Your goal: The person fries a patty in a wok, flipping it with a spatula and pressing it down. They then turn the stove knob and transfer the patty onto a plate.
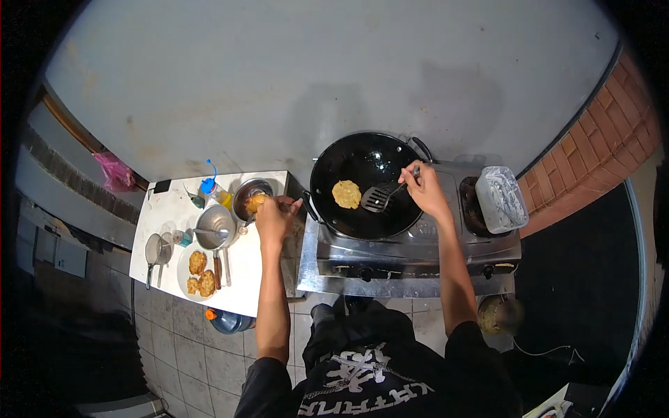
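one fritter [346, 194] lies alone in the black wok [334, 164] on the stove [411, 254], the slotted spatula [378, 198] just beside it. the right hand [423, 189] has its fingers wrapped round the spatula handle; the left hand [273, 218], away from the wok over the bench [244, 282], is curled at a small bowl [245, 191], though i cannot tell what it grips. with attention split, the fritter could scorch or break on a careless lift, and hot oil could spit at the right hand.

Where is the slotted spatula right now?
The slotted spatula is in the right hand, its blade inside the black wok on the stove, just right of the frying patty.
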Motion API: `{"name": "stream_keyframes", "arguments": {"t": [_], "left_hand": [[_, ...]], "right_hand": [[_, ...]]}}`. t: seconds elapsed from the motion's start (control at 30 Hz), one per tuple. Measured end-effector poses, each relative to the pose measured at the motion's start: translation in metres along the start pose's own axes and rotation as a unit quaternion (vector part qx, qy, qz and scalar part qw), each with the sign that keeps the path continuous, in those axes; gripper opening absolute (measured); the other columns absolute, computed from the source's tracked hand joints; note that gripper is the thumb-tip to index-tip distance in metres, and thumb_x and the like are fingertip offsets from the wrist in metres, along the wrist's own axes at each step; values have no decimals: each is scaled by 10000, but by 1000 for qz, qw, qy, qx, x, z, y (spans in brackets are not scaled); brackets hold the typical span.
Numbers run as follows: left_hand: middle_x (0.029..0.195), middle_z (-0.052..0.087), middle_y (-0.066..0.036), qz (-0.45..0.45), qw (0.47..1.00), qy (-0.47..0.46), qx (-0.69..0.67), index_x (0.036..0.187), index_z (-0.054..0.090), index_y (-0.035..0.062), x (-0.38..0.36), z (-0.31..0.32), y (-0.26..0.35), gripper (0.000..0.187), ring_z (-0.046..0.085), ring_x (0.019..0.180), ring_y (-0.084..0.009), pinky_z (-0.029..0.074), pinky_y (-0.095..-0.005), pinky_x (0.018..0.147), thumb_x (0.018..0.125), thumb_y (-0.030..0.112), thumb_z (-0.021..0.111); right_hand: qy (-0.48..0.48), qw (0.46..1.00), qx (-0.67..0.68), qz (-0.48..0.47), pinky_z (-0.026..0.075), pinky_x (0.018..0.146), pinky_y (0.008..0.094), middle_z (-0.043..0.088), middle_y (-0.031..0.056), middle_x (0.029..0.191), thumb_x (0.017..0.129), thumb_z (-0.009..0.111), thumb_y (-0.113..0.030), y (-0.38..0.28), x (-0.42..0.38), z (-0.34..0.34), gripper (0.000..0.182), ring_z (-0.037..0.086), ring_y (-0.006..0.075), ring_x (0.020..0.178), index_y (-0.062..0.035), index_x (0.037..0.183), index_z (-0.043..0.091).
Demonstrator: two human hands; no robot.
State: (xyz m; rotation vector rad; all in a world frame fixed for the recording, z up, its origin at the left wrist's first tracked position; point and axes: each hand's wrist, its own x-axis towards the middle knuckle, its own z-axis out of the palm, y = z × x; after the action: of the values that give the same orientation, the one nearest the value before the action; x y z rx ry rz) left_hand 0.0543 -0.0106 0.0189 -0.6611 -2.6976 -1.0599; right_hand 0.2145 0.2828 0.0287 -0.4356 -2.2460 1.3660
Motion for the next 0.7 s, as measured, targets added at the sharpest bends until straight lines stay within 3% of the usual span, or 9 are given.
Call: {"name": "stream_keyframes", "arguments": {"t": [0.07,0.13,0.17,0.23,0.43,0.5,0.6,0.7], "left_hand": [[616,599,-118,-6,1000,3,3,790,746,69,1,-4,1,269,576,555,-250,455,-357,574,705,317,808],[626,607,-120,-9,1000,-1,6,788,746,69,2,-10,7,268,574,556,-250,454,-356,575,710,318,805],[653,631,-131,-35,999,-29,20,812,742,67,3,-14,12,291,613,617,-281,478,-370,615,719,336,797],[681,655,-142,-61,996,-58,34,837,738,64,4,-15,13,314,652,677,-311,502,-385,655,728,354,789],[668,646,-143,-50,998,-42,19,840,736,54,2,-10,11,322,644,660,-305,496,-381,642,721,347,795],[583,563,-97,-7,1000,-13,-6,808,746,61,2,-8,7,272,538,526,-219,428,-360,552,726,316,795],[683,650,-138,-48,997,-54,15,836,735,53,2,-14,15,314,645,670,-295,493,-371,635,722,339,797],[673,644,-131,-24,999,-32,0,834,734,53,0,-11,9,305,638,651,-289,490,-372,623,723,331,796]], "right_hand": [[-2,1000,13,-2,390,521,288,630,100,678,935,568,-151,-3,-2,2,193,513,102,557,17,840,560],[49,995,-77,-44,324,455,225,590,15,673,958,559,-141,-14,-8,1,193,423,35,512,-6,821,541],[50,995,-77,-42,324,455,225,590,15,673,958,559,-141,-15,-9,2,193,423,35,512,-6,821,541],[47,997,-57,-24,390,512,296,633,87,671,928,580,-139,-17,-8,5,189,520,120,534,21,829,560],[54,998,-35,-8,392,511,299,652,101,695,921,582,-126,-4,-9,9,176,524,121,531,23,828,560],[39,998,-37,-11,393,512,302,649,103,692,922,579,-122,-10,-10,10,176,524,124,527,23,824,560],[48,997,-58,-8,392,509,307,643,106,685,923,574,-117,-19,-14,7,175,521,129,517,22,817,560],[40,997,-69,-10,390,504,311,638,111,677,924,570,-117,-26,-15,6,177,520,135,508,22,816,560]]}}
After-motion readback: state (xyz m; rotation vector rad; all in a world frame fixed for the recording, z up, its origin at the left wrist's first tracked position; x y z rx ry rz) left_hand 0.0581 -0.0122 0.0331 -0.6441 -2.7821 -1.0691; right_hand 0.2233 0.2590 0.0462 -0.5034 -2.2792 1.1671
